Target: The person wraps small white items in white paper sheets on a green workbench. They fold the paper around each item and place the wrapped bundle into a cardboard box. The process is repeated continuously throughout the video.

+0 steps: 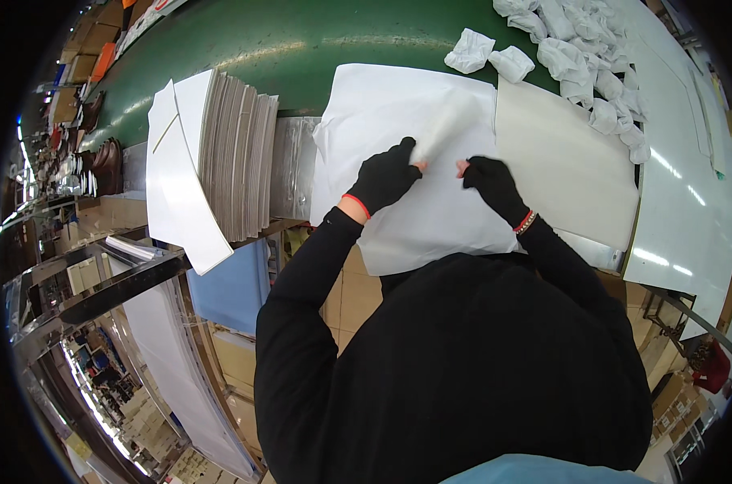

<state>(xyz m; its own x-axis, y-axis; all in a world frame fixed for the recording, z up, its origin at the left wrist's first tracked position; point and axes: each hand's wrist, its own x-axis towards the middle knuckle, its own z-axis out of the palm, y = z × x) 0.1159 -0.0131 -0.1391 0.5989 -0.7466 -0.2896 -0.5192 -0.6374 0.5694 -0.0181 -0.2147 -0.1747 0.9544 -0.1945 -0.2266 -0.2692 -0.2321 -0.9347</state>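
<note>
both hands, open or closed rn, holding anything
Left hand: on or just over the white paper; grip can't be told.
Right hand: partly curled over the same paper; can't tell if it holds anything.

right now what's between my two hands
In the head view, only a stretch of the white paper shows between your left hand and right hand.

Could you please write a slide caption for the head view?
Black-gloved left hand and right hand over white paper, with stacked boards at left and crumpled white bundles at upper right.
</note>
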